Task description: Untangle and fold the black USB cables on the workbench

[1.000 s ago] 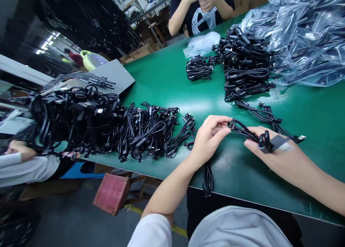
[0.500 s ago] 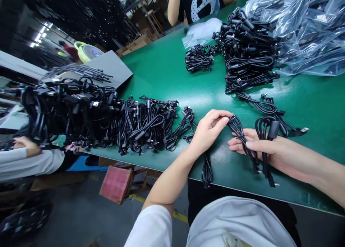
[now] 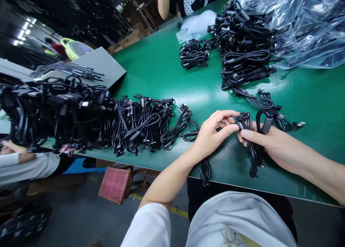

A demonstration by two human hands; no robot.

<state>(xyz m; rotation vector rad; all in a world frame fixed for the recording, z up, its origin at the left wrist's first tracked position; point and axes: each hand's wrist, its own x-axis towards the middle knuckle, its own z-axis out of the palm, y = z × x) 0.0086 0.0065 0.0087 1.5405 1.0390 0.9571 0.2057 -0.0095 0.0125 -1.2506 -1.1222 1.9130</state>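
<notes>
The green table (image 3: 151,71) is bearing piles of black cables (image 3: 145,126); pale plastic sleeves (image 3: 198,22) and filled clear bags (image 3: 304,31) are lying farther back.

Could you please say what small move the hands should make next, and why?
I would probably ease the left hand off the bundled cable: it touches only the upper end, while the right hand apparently grips the cable lower down.

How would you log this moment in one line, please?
right hand: holding cables | left hand: at their upper end | below: table | beyond: cable pile, plastic bags
</notes>
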